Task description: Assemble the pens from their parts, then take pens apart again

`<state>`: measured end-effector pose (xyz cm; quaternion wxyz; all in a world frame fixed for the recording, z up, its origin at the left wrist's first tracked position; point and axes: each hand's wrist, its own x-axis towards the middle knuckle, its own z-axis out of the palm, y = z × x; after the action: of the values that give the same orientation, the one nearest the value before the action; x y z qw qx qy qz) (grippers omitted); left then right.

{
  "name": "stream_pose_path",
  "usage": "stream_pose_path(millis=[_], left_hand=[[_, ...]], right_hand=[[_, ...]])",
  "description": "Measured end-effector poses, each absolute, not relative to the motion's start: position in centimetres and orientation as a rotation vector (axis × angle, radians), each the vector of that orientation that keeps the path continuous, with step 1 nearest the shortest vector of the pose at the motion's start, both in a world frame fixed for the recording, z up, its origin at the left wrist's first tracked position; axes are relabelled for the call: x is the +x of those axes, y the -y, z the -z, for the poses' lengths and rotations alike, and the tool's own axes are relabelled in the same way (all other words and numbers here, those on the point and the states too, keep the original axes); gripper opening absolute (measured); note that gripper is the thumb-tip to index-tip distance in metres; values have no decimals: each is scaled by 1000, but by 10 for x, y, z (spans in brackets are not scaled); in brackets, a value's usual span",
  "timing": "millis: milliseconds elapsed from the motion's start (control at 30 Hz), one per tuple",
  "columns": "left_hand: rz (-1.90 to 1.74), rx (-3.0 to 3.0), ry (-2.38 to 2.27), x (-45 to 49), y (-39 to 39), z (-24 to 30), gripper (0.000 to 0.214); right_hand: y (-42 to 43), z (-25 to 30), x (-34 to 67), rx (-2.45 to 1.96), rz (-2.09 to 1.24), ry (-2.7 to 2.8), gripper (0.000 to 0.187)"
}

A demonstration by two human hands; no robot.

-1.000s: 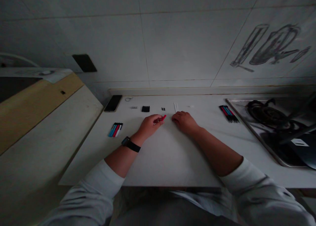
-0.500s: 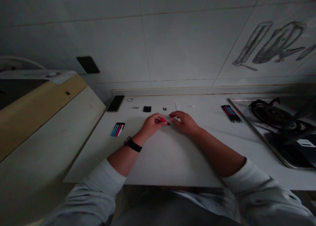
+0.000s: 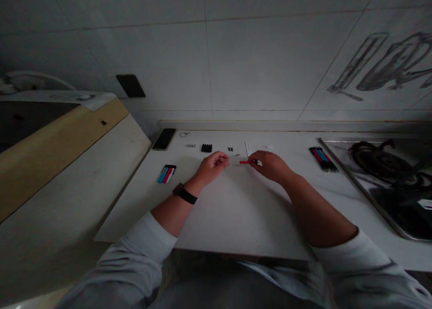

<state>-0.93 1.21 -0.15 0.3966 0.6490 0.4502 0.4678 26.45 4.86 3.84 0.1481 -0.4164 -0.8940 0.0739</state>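
My right hand (image 3: pixel 270 165) is closed on a red pen barrel (image 3: pixel 245 162), its fingertips near the right end and the red part pointing left, low over the white counter. My left hand (image 3: pixel 213 166), a black watch on its wrist, has its fingers curled together just left of the barrel; whether anything sits between the fingertips I cannot make out. A small dark piece (image 3: pixel 237 154) lies between the hands. Behind them are small springs (image 3: pixel 191 145), black grips (image 3: pixel 206 148), small dark parts (image 3: pixel 230 149) and white refill tubes (image 3: pixel 248 148), partly behind my right hand.
Coloured pen barrels (image 3: pixel 166 174) lie at the left. More pen parts (image 3: pixel 323 159) in black, red and blue lie at the right, beside a metal-rimmed stove (image 3: pixel 357 187). A phone (image 3: pixel 164 139) and a small ring (image 3: pixel 184 134) lie at the back left.
The red barrel has passed from my left hand to my right hand, and now lies level. My hands are farther apart. The camera view has shifted slightly left.
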Motion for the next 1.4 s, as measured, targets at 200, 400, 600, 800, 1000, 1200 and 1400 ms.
stream_pose_path(millis=[200,400,600,800,1000,1200,1400], left_hand=[[-1374,1653,-1343,-31,-27,2,22],[-1435,1622,-1430,-41,-34,0,22],[-1555,1573,-1528,-64,-46,-1,21],[-1501,1830,-1903,-102,-48,-15,20],[-1089,2104,-2268,-112,-48,-12,28],[-858,2166,-2328,-104,-58,9,40],[-774,2205,-2355,-108,-61,16,39]], right_hand=[[-72,-40,308,-1575,-111,2627,19],[-74,-35,315,-1671,-265,2713,24],[-76,-30,317,-1596,-298,2698,19],[-75,-34,304,-1391,-218,2570,22],[-73,-45,257,-1125,-185,2568,22],[-87,-39,194,-1077,-76,2736,30],[-102,-30,139,-1108,0,2818,47]])
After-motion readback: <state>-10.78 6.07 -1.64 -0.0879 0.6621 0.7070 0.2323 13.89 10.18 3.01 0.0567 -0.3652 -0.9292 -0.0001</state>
